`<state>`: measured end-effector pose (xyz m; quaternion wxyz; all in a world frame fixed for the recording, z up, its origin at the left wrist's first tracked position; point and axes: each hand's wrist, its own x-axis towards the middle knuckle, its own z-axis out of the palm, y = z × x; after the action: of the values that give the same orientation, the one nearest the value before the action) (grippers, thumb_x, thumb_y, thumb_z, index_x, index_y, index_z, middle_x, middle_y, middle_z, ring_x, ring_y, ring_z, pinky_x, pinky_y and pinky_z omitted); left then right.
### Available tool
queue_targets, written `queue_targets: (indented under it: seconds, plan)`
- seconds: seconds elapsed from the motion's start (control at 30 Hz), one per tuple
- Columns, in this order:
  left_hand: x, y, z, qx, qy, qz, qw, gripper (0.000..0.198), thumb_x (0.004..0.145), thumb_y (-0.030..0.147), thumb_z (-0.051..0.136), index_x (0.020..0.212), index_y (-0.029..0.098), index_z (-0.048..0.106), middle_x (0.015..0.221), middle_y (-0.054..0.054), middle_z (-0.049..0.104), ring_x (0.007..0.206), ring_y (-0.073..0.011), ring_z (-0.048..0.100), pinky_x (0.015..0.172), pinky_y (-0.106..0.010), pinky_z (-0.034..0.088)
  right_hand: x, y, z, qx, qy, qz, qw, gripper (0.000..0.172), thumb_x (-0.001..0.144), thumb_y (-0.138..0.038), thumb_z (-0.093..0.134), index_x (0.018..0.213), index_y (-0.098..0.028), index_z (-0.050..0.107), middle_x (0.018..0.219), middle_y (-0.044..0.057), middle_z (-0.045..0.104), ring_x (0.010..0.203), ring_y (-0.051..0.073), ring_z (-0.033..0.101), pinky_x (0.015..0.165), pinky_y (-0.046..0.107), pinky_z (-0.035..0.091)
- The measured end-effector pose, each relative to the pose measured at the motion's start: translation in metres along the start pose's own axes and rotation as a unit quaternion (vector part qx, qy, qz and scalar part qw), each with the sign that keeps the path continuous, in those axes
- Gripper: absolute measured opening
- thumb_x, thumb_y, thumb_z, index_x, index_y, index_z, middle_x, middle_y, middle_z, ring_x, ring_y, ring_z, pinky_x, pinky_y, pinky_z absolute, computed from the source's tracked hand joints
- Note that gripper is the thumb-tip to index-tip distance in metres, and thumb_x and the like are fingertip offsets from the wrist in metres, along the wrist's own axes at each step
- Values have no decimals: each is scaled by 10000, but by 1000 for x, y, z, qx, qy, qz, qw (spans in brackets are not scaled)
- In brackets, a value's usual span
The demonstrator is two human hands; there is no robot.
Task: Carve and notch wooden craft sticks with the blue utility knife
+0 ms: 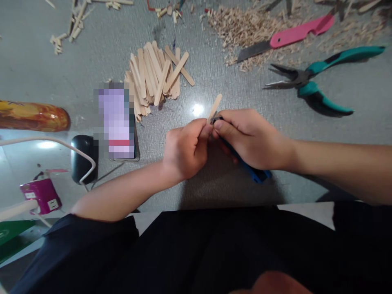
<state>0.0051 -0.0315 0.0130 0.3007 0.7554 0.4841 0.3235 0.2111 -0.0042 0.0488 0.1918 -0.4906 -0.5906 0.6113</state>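
Observation:
My left hand [187,149] is closed in a pinch around the lower part of a wooden craft stick [216,107], whose rounded end points up and away from me. Close against it, my right hand [249,136] is wrapped round a blue utility knife [261,175]. The knife's back end sticks out below my palm, and its dark front end meets the stick at my fingertips. My fingers hide most of the blade and the stick's lower end. Beyond my left hand lies a loose pile of craft sticks [150,73].
Pliers with teal handles [309,79] and a pink-handled knife [301,32] lie at the right, beside wood shavings [245,28]. On the left are a phone [136,139], a black mouse-like object [80,153], a purple power adapter [43,195], a cable and an orange-brown cylinder [36,116].

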Motion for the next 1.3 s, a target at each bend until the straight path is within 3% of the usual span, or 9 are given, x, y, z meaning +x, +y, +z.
queue_targets:
  seconds: [0.2, 0.33, 0.57, 0.67, 0.8, 1.0, 1.17, 1.3]
  plan:
    - [4, 1, -1, -92, 20, 34, 995, 420, 1254, 385, 621, 858, 258, 684, 709, 9, 757, 567, -133, 670, 561, -308, 469, 3, 3, -8, 173, -81, 54, 980, 458, 1229, -297, 651, 777, -242, 605, 559, -53, 614, 364, 105, 550, 360, 242, 407]
    - [5, 4, -2, -120, 20, 23, 992, 400, 1256, 338, 605, 883, 265, 729, 731, 7, 781, 587, -135, 691, 578, -309, 506, 7, 7, -14, 243, -136, 55, 959, 490, 1176, -502, 777, 789, -230, 648, 568, -46, 619, 375, 111, 544, 346, 233, 434]
    - [3, 0, 1, -164, 13, -22, 986, 486, 1255, 528, 625, 878, 265, 781, 714, -8, 764, 601, -152, 679, 622, -335, 551, 11, 13, -21, 273, -178, 42, 945, 461, 1170, -530, 777, 844, -213, 704, 585, -47, 652, 376, 119, 557, 343, 224, 440]
    - [2, -3, 4, -212, 21, -72, 974, 433, 1244, 548, 664, 932, 276, 795, 750, 0, 805, 635, -153, 722, 650, -350, 576, 11, 10, -20, 286, -164, 35, 943, 416, 1213, -396, 699, 839, -214, 676, 601, -48, 642, 404, 115, 571, 367, 215, 451]
    - [2, -5, 7, -234, 19, -121, 964, 448, 1215, 628, 697, 939, 285, 783, 782, -2, 835, 666, -164, 761, 669, -375, 615, 8, 4, -13, 264, -96, 47, 958, 381, 1218, -225, 589, 843, -223, 654, 597, -48, 637, 404, 112, 566, 380, 214, 453]
    - [2, -8, 10, -245, 41, -99, 963, 418, 1213, 588, 720, 924, 291, 772, 772, 6, 843, 677, -168, 786, 672, -374, 638, 4, 3, -4, 201, -42, 48, 978, 429, 1221, -302, 685, 799, -227, 666, 593, -38, 613, 428, 103, 539, 392, 222, 466]
    - [2, -7, 12, -198, 44, -100, 974, 477, 1202, 670, 690, 919, 295, 773, 782, -10, 838, 655, -187, 782, 672, -392, 661, 3, 5, -1, 173, -21, 32, 984, 428, 1218, -366, 726, 816, -239, 651, 616, -35, 614, 454, 107, 544, 403, 253, 433]
    - [3, -5, 11, -180, 64, -48, 980, 359, 1214, 506, 733, 932, 292, 787, 788, 8, 848, 675, -164, 805, 681, -346, 664, 2, 6, 0, 116, -4, 0, 993, 453, 1237, -346, 694, 804, -251, 603, 606, -46, 602, 468, 103, 525, 448, 282, 385]
